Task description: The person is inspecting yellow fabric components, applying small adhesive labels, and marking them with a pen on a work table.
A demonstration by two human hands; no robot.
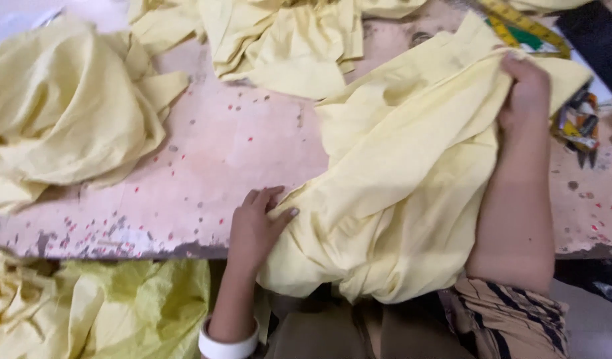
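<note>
A pale yellow cloth is pinned flat on the worn table, its near edge gripped by the left hand, its far edge by the right hand.

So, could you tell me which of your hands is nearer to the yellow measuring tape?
Right. The right hand grips cloth just below the yellow measuring tape; the left hand is far off, at the near table edge.
</note>
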